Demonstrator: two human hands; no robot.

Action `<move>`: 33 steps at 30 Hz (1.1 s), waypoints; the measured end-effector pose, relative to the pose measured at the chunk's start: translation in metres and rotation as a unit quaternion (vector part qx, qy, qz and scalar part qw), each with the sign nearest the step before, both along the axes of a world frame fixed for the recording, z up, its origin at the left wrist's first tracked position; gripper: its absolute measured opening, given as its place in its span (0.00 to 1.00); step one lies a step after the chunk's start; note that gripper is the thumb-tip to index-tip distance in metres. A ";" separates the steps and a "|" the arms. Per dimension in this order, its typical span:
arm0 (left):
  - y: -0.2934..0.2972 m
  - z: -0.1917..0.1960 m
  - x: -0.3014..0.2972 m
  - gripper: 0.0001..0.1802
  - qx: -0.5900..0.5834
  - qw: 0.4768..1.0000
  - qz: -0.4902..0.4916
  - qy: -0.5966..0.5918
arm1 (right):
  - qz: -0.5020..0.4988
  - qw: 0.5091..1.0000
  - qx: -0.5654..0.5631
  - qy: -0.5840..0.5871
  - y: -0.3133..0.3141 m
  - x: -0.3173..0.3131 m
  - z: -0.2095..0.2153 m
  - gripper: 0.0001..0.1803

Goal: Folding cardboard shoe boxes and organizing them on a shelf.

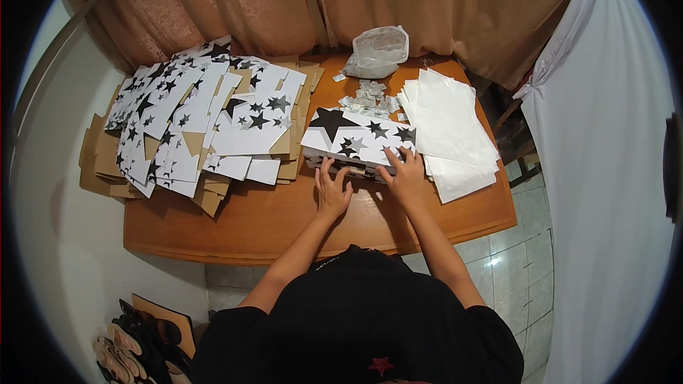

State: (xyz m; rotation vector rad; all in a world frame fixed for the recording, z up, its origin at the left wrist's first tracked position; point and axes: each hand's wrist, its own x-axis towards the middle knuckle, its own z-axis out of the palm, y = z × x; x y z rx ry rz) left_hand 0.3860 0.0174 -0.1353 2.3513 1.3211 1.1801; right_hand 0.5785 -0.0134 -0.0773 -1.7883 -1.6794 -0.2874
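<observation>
A white cardboard box (pixel 359 141) with black and grey stars lies lengthwise on the wooden table in front of me, its lid panel down over the top. At the left part of its front side, my left hand (pixel 332 190) has its fingertips against the box, with the fingers bent. My right hand (pixel 405 176) grips the front right corner, fingers over the top edge and thumb at the front. The inner edge of the front side is partly hidden by my hands.
Flat star-printed cardboard pieces (pixel 245 124) lie in a large overlapping pile on the left of the table (pixel 284 231). White paper sheets (pixel 455 139) are stacked at right. Behind the box are small clear packets (pixel 370 103) and an open plastic bag (pixel 380 50).
</observation>
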 end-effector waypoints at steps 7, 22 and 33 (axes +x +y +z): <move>-0.009 -0.004 -0.008 0.21 -0.009 0.998 0.028 0.052 | -0.003 1.000 0.006 0.003 -0.006 -0.008 0.000 0.23; 0.035 0.003 -0.025 0.27 0.060 0.992 0.016 0.112 | 0.035 0.999 -0.003 0.014 -0.005 0.006 -0.027 0.24; 0.028 0.023 -0.006 0.23 -0.059 0.998 0.026 0.001 | -0.027 0.996 -0.064 0.054 0.009 -0.032 -0.013 0.23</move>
